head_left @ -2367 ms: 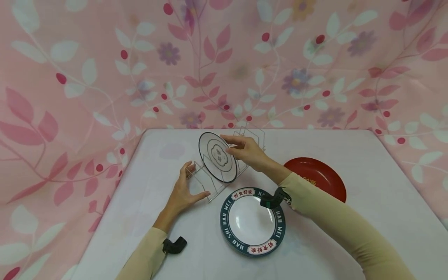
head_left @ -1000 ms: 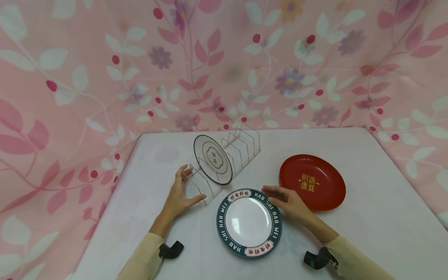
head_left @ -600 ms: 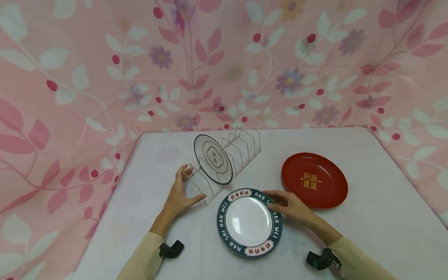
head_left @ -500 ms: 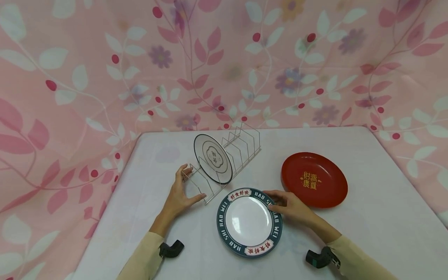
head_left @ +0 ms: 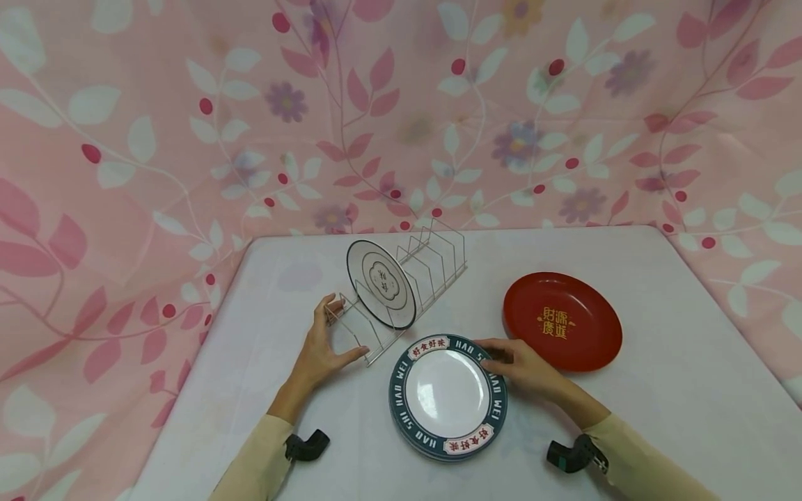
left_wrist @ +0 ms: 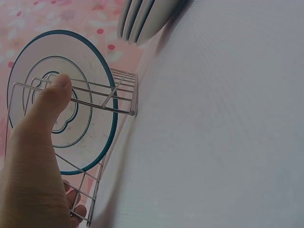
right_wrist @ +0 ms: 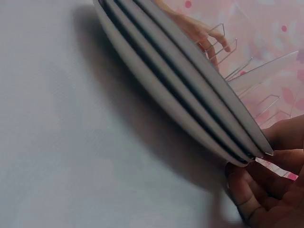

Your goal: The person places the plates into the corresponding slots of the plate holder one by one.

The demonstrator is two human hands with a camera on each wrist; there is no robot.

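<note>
I'm pinching the near blue-rimmed stack (head_left: 447, 396) w/ R hand (head_left: 520, 365); L hand (head_left: 321, 348)'s gripping wire rack (head_left: 445, 284)'s near end. Stack's sitting unracked, so's red plate (head_left: 583, 320) twd table (head_left: 677, 390)'s R edge; 1 white plate (head_left: 382, 284)'s standing racked, twd far edge.

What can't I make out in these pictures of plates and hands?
Faces of the lower plates: head view, covered by the lettered top plate.
Centre of the dark-rimmed white plate: left wrist view, partly covered by the left hand.
Right hand: right wrist view, cut off by the right edge.
Wire rack: right wrist view, partly behind the plates.
</note>
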